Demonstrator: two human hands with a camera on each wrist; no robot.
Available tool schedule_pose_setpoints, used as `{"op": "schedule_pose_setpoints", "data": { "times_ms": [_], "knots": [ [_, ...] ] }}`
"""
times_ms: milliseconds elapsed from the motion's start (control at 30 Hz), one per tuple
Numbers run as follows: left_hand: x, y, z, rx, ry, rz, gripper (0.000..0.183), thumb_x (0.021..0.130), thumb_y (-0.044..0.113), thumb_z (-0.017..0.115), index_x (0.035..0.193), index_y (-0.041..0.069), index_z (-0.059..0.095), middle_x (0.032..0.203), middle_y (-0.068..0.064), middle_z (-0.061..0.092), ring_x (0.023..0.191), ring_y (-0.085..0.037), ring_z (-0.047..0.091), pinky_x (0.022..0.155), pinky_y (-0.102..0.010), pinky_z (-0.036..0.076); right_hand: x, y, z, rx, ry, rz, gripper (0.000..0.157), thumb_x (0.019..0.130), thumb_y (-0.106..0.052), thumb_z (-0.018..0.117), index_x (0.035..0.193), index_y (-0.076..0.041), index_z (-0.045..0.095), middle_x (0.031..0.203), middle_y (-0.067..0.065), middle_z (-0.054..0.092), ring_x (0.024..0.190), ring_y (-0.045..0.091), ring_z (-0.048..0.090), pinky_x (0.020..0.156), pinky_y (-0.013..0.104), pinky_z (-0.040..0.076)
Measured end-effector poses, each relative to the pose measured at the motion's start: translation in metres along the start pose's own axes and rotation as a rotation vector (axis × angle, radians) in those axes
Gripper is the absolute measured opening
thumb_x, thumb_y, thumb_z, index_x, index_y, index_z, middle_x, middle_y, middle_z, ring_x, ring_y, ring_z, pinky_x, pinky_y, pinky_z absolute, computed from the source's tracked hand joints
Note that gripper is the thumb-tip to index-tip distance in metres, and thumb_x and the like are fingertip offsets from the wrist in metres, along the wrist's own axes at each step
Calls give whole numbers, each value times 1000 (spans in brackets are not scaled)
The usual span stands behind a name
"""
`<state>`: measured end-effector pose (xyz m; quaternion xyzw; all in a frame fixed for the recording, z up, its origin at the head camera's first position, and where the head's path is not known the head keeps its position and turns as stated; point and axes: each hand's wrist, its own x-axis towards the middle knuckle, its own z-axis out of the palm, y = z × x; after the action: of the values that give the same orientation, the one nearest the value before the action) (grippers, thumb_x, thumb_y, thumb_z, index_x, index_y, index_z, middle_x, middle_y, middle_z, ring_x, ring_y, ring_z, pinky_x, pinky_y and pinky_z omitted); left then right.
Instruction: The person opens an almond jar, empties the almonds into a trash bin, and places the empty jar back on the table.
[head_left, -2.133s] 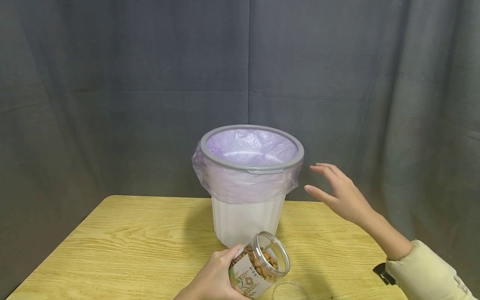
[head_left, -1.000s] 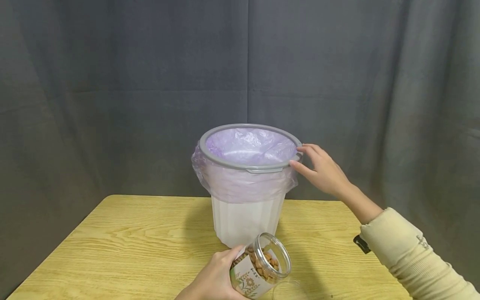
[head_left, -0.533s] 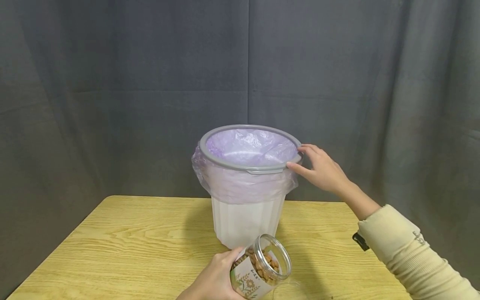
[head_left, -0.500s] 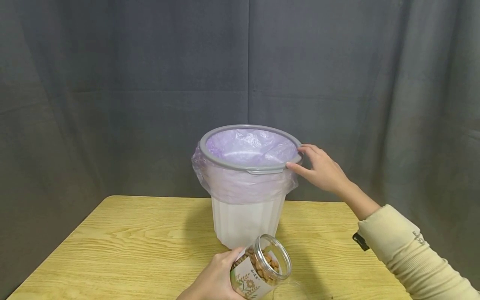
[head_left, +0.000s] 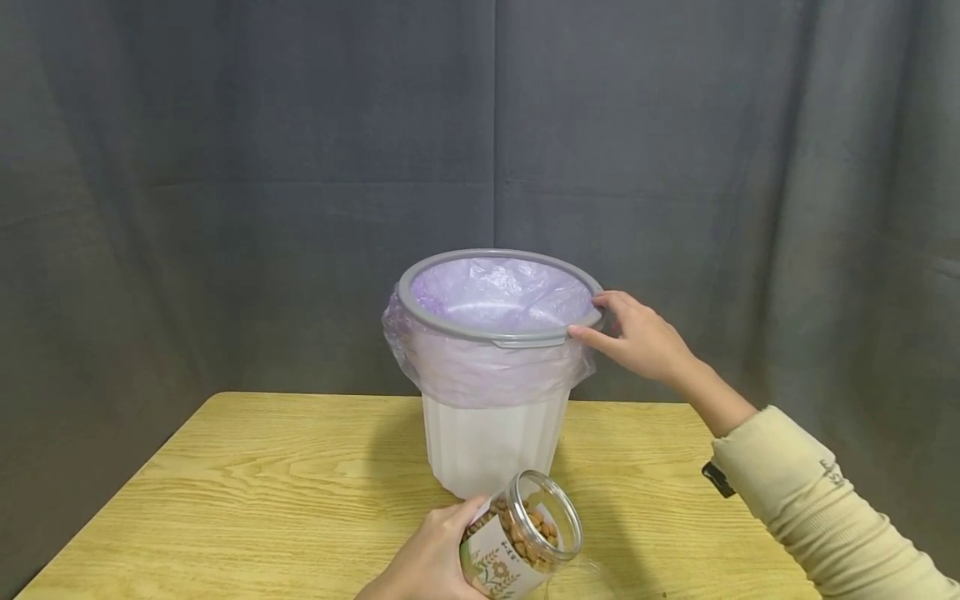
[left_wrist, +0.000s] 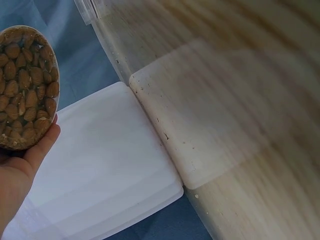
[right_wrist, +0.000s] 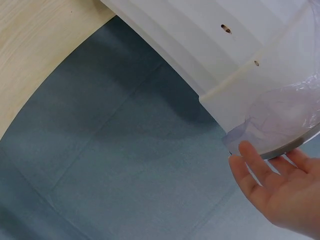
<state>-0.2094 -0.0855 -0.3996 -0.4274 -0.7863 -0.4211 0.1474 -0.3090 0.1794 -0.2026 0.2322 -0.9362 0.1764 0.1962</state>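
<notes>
My left hand [head_left: 431, 554] grips a clear jar [head_left: 498, 562] of almonds, tilted with its uncapped mouth to the upper right. In the left wrist view the almonds [left_wrist: 25, 90] show through the jar's base. Behind the jar stands a white trash can [head_left: 491, 442], lined with a thin purple bag [head_left: 487, 375] under a grey ring [head_left: 450, 325]. At the ring's right side, my right hand [head_left: 645, 337] touches it with thumb and fingertips. In the right wrist view its fingers [right_wrist: 252, 160] are spread and nearly straight, and some tips are hidden behind the rim.
A wooden table [head_left: 247, 492] carries the trash can. Just right of the jar a faint clear rounded edge [head_left: 592, 571] shows on the tabletop, partly hidden. Grey curtains [head_left: 300, 208] hang behind. Another tabletop edge [right_wrist: 45, 45] appears in the right wrist view.
My right hand has moved up and left from beside the trash can to its ring, then its thumb slid slightly left along it. My left hand and the almond jar have hardly moved.
</notes>
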Motion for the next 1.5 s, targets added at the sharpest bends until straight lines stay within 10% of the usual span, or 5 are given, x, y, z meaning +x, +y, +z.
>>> {"op": "schedule_pose_setpoints", "data": {
  "times_ms": [567, 933, 1500],
  "knots": [
    [0, 1, -1, 40, 32, 24, 75, 62, 33, 81, 121, 5, 45, 95, 2, 60, 84, -5, 56, 74, -19, 46, -2, 3, 4, 11, 15, 11, 70, 82, -55, 50, 128, -2, 43, 125, 15, 47, 80, 21, 54, 62, 38, 45],
    [5, 9, -6, 24, 83, 53, 78, 58, 34, 83, 123, 15, 44, 98, 5, 59, 82, -5, 55, 69, -18, 47, -1, 2, 3, 16, 12, 18, 73, 82, -57, 49, 129, -1, 42, 132, 17, 40, 116, 34, 41, 85, 52, 38],
    [16, 18, -28, 77, 150, -26, 85, 51, 35, 85, 124, 17, 46, 98, 8, 58, 82, -7, 56, 70, -25, 48, -1, 0, 4, 4, 13, 17, 75, 82, -58, 48, 130, 0, 40, 133, 18, 39, 118, 34, 39, 86, 53, 38]
  ]
}}
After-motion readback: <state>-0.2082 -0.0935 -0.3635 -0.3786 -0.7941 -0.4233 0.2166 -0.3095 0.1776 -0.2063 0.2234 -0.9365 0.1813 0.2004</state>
